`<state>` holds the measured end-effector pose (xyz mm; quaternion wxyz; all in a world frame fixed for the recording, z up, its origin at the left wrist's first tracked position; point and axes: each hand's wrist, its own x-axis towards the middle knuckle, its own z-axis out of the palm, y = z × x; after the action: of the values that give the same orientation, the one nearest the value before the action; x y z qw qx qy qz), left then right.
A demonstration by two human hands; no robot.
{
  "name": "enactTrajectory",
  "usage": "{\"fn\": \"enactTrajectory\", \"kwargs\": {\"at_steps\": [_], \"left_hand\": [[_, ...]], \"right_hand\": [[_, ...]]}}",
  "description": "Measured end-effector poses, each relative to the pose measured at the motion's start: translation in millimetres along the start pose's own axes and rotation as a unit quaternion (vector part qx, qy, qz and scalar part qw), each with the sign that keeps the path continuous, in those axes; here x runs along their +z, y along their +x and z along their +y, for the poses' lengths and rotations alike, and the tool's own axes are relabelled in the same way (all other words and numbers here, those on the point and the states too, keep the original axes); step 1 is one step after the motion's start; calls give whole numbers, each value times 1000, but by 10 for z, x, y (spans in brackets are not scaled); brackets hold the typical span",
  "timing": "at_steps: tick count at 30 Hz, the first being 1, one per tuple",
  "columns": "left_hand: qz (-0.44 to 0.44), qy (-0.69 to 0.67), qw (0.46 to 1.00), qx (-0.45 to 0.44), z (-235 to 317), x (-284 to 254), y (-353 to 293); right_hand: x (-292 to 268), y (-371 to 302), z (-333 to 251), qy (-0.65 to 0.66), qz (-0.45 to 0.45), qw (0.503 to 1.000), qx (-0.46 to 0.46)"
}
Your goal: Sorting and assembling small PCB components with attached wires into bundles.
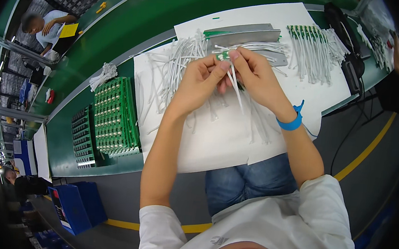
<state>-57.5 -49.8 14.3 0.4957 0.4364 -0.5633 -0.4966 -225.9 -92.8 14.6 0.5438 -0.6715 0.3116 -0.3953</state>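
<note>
Over the white paper, my left hand [197, 81] pinches one end of a small green circuit board [221, 57] between thumb and fingers. My right hand [259, 80] is closed at the board's other end, thumb on top, a blue wrist strap on its arm. A white cable [236, 87] hangs down from between the hands; where it meets the board is hidden by my fingers. Loose white cables [186, 60] lie in a bundle left of and behind my hands. A grey metal angle bar [244, 34] stands just behind them.
Boards with white cables [308, 53] lie in a row at the right. Stacked green board panels [116, 115] and a black slotted rack [83, 136] stand at the left. A black tool-like object [340, 28] lies far right. Another person [52, 26] sits across the aisle.
</note>
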Motion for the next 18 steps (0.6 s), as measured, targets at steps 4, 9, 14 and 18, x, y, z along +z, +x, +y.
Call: {"fn": "enactTrajectory", "kwargs": {"at_steps": [4,9,14,18], "left_hand": [[-56,-74,993,-69,-14,-4,4],[-80,-68,993,-58,-88,-7,-1],[-74,-92,991,-66,-121,27,-20],[-72,-77,991,-78,-11,41,-17]], "right_hand": [[-60,-8,94,103,-64,992,18],[-96,-86,14,194,-103,974,49],[-121,-159,-8,214,-101,966,101],[-300,-156,83,79,-41,996,21]]}}
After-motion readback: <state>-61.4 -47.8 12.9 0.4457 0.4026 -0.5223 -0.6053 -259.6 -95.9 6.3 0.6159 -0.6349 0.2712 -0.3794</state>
